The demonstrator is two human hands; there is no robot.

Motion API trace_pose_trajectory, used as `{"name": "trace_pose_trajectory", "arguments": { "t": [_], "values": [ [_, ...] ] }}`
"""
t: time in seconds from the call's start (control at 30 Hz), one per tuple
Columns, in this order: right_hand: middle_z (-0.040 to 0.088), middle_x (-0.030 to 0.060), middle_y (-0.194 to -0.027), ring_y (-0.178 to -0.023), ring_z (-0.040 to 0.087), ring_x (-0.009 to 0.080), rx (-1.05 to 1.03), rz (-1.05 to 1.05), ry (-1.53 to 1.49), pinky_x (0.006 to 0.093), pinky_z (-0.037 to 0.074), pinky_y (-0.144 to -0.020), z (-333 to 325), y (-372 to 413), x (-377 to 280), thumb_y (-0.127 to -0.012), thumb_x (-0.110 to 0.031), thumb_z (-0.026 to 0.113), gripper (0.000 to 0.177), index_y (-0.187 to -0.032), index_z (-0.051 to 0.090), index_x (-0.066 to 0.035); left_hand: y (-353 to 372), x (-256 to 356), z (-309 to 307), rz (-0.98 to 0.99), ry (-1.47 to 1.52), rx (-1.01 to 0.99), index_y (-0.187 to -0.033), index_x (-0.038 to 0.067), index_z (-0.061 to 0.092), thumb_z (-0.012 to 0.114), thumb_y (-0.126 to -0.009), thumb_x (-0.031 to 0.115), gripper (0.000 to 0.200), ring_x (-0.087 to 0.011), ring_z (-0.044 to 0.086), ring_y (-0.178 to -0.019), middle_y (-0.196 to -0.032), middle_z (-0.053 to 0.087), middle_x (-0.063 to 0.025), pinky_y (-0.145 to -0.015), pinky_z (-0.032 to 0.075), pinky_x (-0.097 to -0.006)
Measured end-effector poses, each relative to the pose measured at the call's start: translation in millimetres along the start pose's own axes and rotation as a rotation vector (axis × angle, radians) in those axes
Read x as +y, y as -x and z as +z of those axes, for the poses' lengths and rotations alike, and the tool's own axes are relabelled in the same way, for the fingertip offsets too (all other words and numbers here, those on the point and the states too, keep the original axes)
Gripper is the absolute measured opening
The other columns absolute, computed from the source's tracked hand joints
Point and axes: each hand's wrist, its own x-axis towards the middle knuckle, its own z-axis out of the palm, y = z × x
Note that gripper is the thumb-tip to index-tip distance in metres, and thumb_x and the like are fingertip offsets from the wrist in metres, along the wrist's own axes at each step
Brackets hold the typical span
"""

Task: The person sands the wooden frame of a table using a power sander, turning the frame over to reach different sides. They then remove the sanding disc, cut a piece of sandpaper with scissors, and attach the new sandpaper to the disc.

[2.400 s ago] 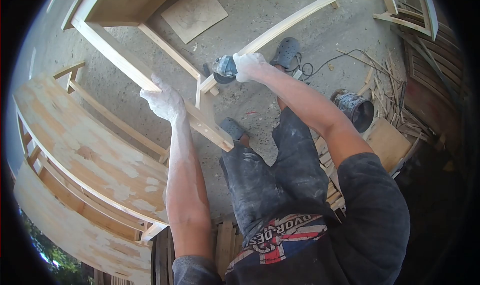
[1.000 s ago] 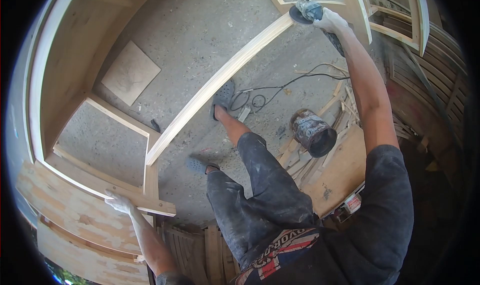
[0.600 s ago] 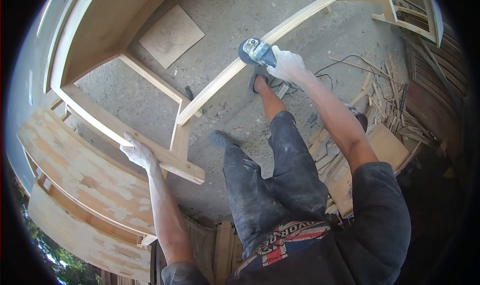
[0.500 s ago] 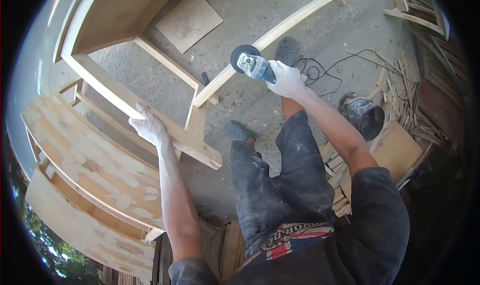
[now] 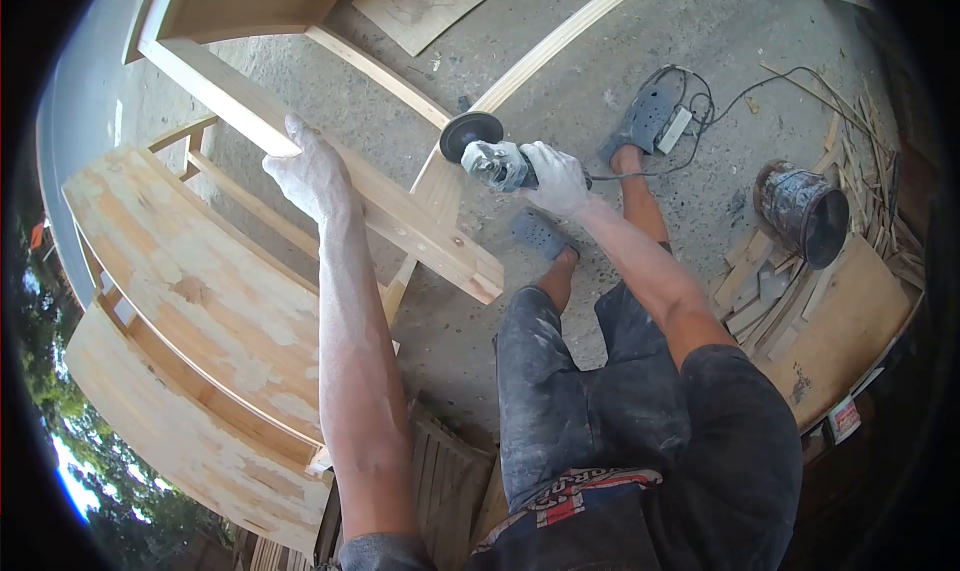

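My left hand, coated in pale dust, is wrapped around a long wooden beam of a furniture frame. In my right hand is an angle grinder, held by its body. The grinder's dark round disc overlaps the near end of a curved wooden rail, where it meets a short upright board. That joint is partly hidden behind the disc. A cord trails from the grinder toward my foot.
Curved plywood panels stand to the left. Near my clog lie a white power strip and looped cable. A stained bucket sits at the right beside wood scraps. A square board lies on the concrete floor.
The grinder has moved along the curved rail to its near end, by the upright board. My left hand still grips the beam. The view has shifted, showing the power strip.
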Motion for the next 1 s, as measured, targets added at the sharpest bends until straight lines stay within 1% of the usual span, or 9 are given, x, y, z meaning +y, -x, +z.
{"name": "trace_pose_trajectory", "arguments": {
  "t": [0.17,0.23,0.43,0.63,0.7,0.8,0.9,0.93,1.0],
  "values": [
    [0.066,0.0138,-0.109,-0.103,0.069,0.0362,-0.010,0.007,-0.005,0.0467,0.057,-0.085,-16,4,24,-0.070,-0.026,0.087,0.065,-0.125,0.057,-0.008,1,0,1,0.061,0.049,0.015,-0.112,-0.003,0.054,0.056,-0.106,0.039,0.043,-0.0252,0.066,-0.081,-0.094,0.065,-0.0158,-0.072,0.055,-0.0413],
    [0.066,0.0130,-0.109,-0.103,0.069,0.0355,0.038,0.085,-0.010,0.0465,0.057,-0.085,-34,1,39,-0.071,-0.028,0.087,0.064,-0.124,0.057,-0.009,-1,-3,2,0.063,0.007,0.037,-0.113,-0.003,0.053,0.056,-0.106,0.040,0.044,-0.0245,0.065,-0.080,-0.094,0.064,-0.0153,-0.071,0.054,-0.0413],
    [0.067,0.0121,-0.110,-0.100,0.070,0.0359,0.180,0.218,-0.019,0.0476,0.058,-0.082,-116,-36,123,-0.072,-0.030,0.088,0.062,-0.122,0.058,-0.010,1,0,4,0.024,-0.079,0.069,-0.112,-0.003,0.052,0.054,-0.107,0.046,0.050,-0.0256,0.065,-0.084,-0.095,0.062,-0.0156,-0.074,0.055,-0.0414],
    [0.068,0.0111,-0.110,-0.100,0.070,0.0374,0.306,0.272,-0.027,0.0478,0.057,-0.082,-227,-84,231,-0.069,-0.032,0.090,0.064,-0.121,0.058,-0.011,-3,-8,6,0.007,-0.391,0.226,-0.130,-0.010,0.048,0.046,-0.104,0.064,0.078,-0.0416,0.068,-0.101,-0.115,0.064,-0.0313,-0.088,0.057,-0.0516],
    [0.070,0.0116,-0.111,-0.101,0.070,0.0380,0.342,0.309,-0.040,0.0482,0.057,-0.083,-271,-101,267,-0.069,-0.030,0.090,0.063,-0.120,0.058,-0.011,-2,-4,7,-0.014,-0.457,0.225,-0.130,-0.012,0.048,0.045,-0.103,0.065,0.082,-0.0446,0.068,-0.103,-0.117,0.063,-0.0352,-0.090,0.057,-0.0541],
    [0.073,0.0132,-0.112,-0.104,0.069,0.0392,0.301,0.462,-0.088,0.0497,0.056,-0.085,-339,-122,318,-0.069,-0.025,0.089,0.059,-0.119,0.059,-0.014,-13,-11,1,-0.073,-0.567,0.247,-0.130,-0.013,0.047,0.046,-0.102,0.067,0.086,-0.0456,0.068,-0.102,-0.117,0.063,-0.0365,-0.089,0.057,-0.0536],
    [0.073,0.0140,-0.111,-0.105,0.069,0.0397,0.355,0.457,-0.088,0.0489,0.056,-0.086,-389,-141,372,-0.070,-0.024,0.088,0.058,-0.119,0.059,-0.013,-15,-10,3,-0.136,-0.563,0.222,-0.131,-0.013,0.047,0.048,-0.100,0.069,0.088,-0.0446,0.067,-0.105,-0.119,0.062,-0.0363,-0.091,0.057,-0.0527],
    [0.073,0.0164,-0.109,-0.106,0.070,0.0401,0.379,0.467,-0.083,0.0476,0.057,-0.085,-406,-148,384,-0.067,-0.014,0.088,0.059,-0.118,0.059,-0.011,-16,-9,0,-0.177,-0.562,0.202,-0.132,-0.013,0.047,0.050,-0.098,0.070,0.090,-0.0437,0.066,-0.108,-0.121,0.062,-0.0361,-0.091,0.058,-0.0521],
    [0.073,0.0168,-0.109,-0.107,0.069,0.0400,0.394,0.481,-0.076,0.0471,0.057,-0.086,-433,-159,413,-0.067,-0.014,0.088,0.060,-0.119,0.059,-0.010,-13,1,-2,-0.237,-0.556,0.179,-0.134,-0.013,0.044,0.052,-0.097,0.071,0.092,-0.0432,0.065,-0.110,-0.125,0.060,-0.0357,-0.092,0.058,-0.0506]
  ]
}}
